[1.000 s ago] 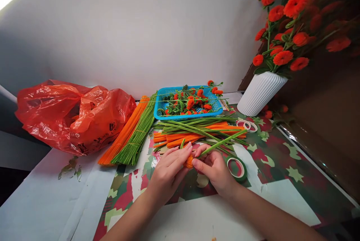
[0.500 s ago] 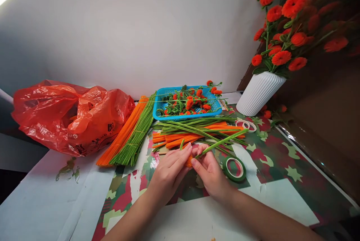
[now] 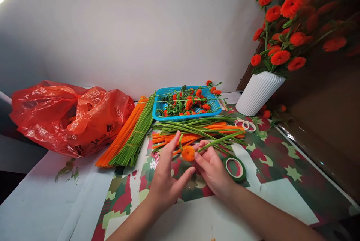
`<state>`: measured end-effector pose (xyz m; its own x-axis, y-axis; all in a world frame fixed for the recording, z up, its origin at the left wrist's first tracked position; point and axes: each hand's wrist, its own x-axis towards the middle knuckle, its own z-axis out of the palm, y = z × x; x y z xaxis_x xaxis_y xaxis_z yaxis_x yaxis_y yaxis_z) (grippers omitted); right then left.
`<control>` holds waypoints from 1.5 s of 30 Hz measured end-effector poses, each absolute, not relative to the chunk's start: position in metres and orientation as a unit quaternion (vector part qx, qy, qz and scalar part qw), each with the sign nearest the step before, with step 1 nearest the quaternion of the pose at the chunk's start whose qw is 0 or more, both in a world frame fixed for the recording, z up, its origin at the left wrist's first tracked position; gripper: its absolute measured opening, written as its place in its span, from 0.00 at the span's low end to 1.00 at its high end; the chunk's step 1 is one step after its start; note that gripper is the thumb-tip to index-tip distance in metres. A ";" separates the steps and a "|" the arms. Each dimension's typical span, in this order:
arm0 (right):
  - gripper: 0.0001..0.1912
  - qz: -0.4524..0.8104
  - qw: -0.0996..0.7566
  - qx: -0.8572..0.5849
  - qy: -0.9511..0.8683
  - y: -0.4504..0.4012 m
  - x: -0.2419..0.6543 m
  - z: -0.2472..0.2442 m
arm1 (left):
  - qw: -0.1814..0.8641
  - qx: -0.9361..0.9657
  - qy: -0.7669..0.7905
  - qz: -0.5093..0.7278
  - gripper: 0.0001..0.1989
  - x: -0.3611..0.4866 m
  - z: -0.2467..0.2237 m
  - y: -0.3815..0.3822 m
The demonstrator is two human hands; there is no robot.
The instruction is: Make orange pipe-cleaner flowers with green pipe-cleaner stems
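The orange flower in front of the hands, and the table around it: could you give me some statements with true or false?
1. The right hand holds a green stem beside the small orange flower. True.
2. The left hand is clenched into a fist. False: its thumb and fingers are spread.
3. The white vase holds red-orange flowers. True.
4. The blue basket stands to the right of the vase. False: it is to the left.
5. The green tape roll lies inside the basket. False: it lies on the table near the right hand.
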<state>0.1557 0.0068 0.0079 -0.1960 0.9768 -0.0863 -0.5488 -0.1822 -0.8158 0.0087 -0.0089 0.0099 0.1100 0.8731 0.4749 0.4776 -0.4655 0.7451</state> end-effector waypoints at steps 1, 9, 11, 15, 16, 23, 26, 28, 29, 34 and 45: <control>0.18 0.710 0.547 -0.324 -0.303 0.008 0.157 0.010 | 0.260 0.654 0.501 0.504 0.36 0.010 0.011 -0.009; 0.21 0.768 0.510 -0.284 -0.263 0.010 0.160 0.018 | 0.714 0.271 0.418 0.492 0.18 0.011 0.014 0.001; 0.21 0.767 0.508 -0.280 -0.274 0.009 0.160 0.018 | 0.723 0.246 0.412 0.497 0.17 0.013 0.016 0.001; 0.20 0.760 0.506 -0.286 -0.292 0.009 0.162 0.016 | 0.713 0.234 0.422 0.508 0.17 0.016 0.020 -0.002; 0.19 0.757 0.508 -0.285 -0.296 0.009 0.162 0.015 | 0.710 0.237 0.423 0.511 0.17 0.017 0.021 -0.002; 0.14 0.732 0.525 -0.264 -0.344 0.008 0.163 0.006 | 0.680 0.296 0.417 0.525 0.14 0.014 0.016 -0.002; 0.13 0.731 0.527 -0.261 -0.346 0.007 0.161 0.005 | 0.663 0.321 0.425 0.525 0.14 0.013 0.014 -0.002; 0.13 0.737 0.523 -0.261 -0.339 0.007 0.160 0.005 | 0.658 0.331 0.430 0.522 0.14 0.013 0.013 -0.003; 0.13 0.741 0.520 -0.260 -0.336 0.007 0.160 0.005 | 0.658 0.333 0.432 0.520 0.15 0.013 0.014 -0.003; 0.14 0.755 0.507 -0.250 -0.331 0.006 0.159 0.005 | 0.652 0.341 0.442 0.514 0.15 0.015 0.014 -0.003; 0.16 0.753 0.503 -0.256 -0.337 0.006 0.159 0.004 | 0.624 0.364 0.468 0.509 0.15 0.015 0.014 -0.003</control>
<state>0.1587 0.0065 0.0036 -0.3627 0.9307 -0.0469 -0.5854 -0.2667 -0.7656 0.0153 -0.0033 0.0144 0.0436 0.9763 -0.2121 -0.2948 0.2154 0.9310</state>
